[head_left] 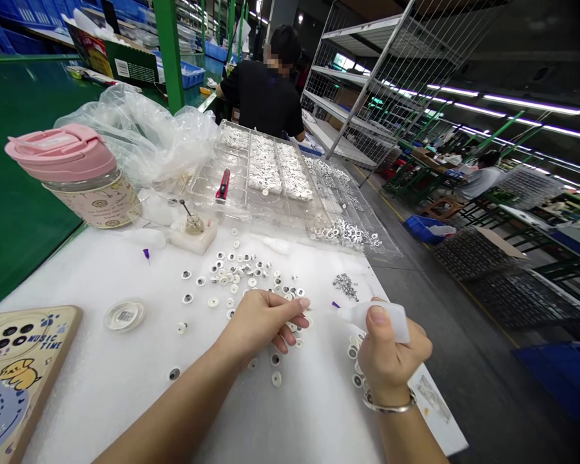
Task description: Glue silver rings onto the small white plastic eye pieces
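Observation:
My right hand (391, 357) is wrapped round a translucent white squeeze bottle (397, 322), thumb along it, with a purple tip (336, 305) showing on the left side. My left hand (265, 319) hovers low over the white work surface (164, 348), its thumb and fingers drawn together. What they pinch, if anything, is too small to make out. Small round white pieces (236, 270), some with dark centres, lie scattered around and beyond the left hand. More such discs (355, 367) sit beside the right hand, partly hidden by it. A small heap of metal bits (347, 285) lies beyond the bottle.
Behind are clear compartment trays (270, 206) of small parts, with a red cutter (223, 185). At left are a pink-lidded cup (91, 193), plastic bag (149, 135), round clear container (124, 316), and phone (33, 367). A person (268, 96) sits ahead near a wire rack (352, 84).

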The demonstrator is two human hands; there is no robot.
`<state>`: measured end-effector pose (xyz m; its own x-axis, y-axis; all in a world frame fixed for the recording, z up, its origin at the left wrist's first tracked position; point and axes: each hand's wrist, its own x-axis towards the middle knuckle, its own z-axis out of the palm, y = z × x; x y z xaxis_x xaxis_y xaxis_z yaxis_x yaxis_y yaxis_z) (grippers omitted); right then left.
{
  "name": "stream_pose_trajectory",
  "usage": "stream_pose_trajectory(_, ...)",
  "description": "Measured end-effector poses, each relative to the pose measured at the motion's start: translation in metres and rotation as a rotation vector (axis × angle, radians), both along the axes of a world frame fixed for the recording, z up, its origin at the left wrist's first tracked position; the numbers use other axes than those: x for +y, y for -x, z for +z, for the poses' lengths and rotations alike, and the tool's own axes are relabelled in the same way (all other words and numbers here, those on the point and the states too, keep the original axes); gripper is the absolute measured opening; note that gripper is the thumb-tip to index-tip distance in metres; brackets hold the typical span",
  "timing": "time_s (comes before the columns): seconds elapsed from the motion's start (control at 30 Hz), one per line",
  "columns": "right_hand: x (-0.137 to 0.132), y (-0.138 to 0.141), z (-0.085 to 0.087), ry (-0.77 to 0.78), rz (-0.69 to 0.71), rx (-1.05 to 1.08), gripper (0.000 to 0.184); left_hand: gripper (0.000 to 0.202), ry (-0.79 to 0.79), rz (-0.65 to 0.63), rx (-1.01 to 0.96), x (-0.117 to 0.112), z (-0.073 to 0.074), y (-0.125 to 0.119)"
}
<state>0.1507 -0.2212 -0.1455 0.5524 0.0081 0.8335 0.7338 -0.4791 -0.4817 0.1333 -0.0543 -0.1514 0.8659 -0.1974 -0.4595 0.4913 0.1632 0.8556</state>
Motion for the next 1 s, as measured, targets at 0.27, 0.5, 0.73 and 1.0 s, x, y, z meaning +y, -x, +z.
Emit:
stream_pose_trajectory(0.27, -0.0016, -0.0014, -0.0025, -0.042, 0.023, 0.057, 0.037, 0.039, -0.022, 0.007, -0.016, 0.0008, 0.0024, 0.0011)
stream_pose_trajectory(0.5, -0.0022, -0.0012, -0.0068, -0.054, 0.009, 0.063, 0.037, 0.038, -0.039, -0.002, -0.03, 0.0008, 0.0027, 0.0007)
stream_pose_trajectory(0.73, -0.003, -0.0008, -0.0093, -0.067, 0.016, 0.03, 0.032, 0.035, -0.035, -0.002, -0.038, 0.0005, 0.0044, 0.0018)
stream_pose_trajectory(1.0, -0.004, -0.0006, -0.0079, -0.135, 0.061, 0.048, 0.033, 0.036, -0.001, -0.01, -0.035, -0.0004, 0.0051, 0.0012)
